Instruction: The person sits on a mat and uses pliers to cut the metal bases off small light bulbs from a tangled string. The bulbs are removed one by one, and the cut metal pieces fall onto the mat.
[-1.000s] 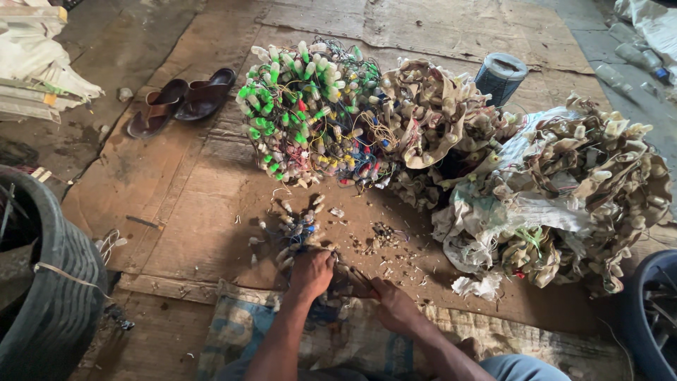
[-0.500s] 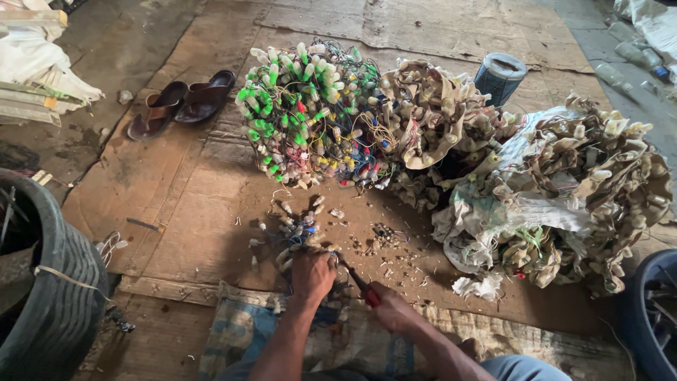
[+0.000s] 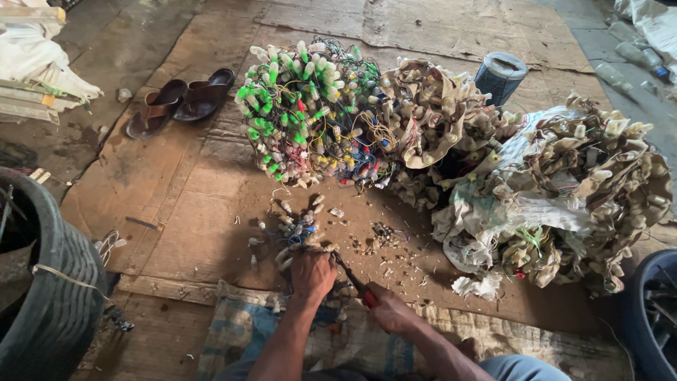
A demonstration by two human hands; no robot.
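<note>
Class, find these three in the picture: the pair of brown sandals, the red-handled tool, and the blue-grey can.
pair of brown sandals (image 3: 180, 102), head view, on the strap of the nearer sandal.
red-handled tool (image 3: 361, 291), head view, on the shaft beside the red grip, in the right hand.
blue-grey can (image 3: 498, 76), head view, on its side wall.

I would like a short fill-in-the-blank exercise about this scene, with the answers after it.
1. The right hand holds a cutting tool with ____ handles.
2. The left hand presses on a small bunch of wired ____.
3. A pair of brown ____ lies on the floor at the upper left.
4. The blue roll stands ____ the big piles.

Missing words: red; plugs; sandals; behind
</note>
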